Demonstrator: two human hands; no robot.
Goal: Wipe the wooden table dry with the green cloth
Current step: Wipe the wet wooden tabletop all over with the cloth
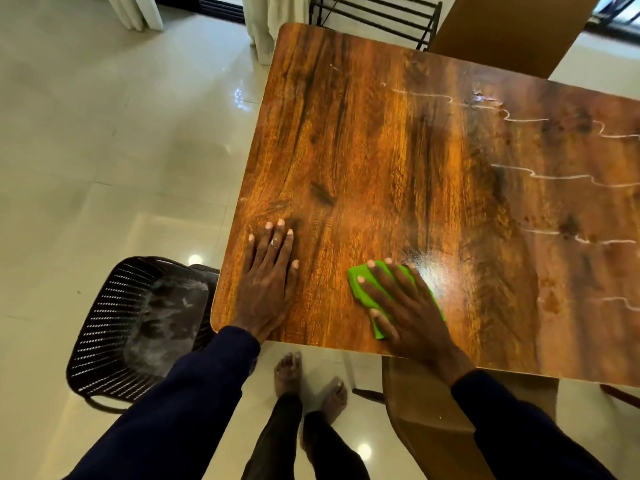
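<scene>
Feet (289,372): yours are bare on the pale tiled floor (104,133), just short of the table's near edge.
Right hand (403,306): your fingers are straight and spread, palm pressing flat on the cloth.
Cloth (363,301): green and folded, it lies under your right hand near the table's front edge, beside a shiny glare patch.
Left hand (268,282): it rests flat on the bare wood at the near left corner, fingers straight and close together, holding nothing.
Chair (138,323): dark and perforated, it stands just left of that corner.
Table (381,150): brown wood grain.
Streaks (554,176): thin wavy pale lines cross the table's right half.
Rack (374,15): black metal, beyond the far edge.
</scene>
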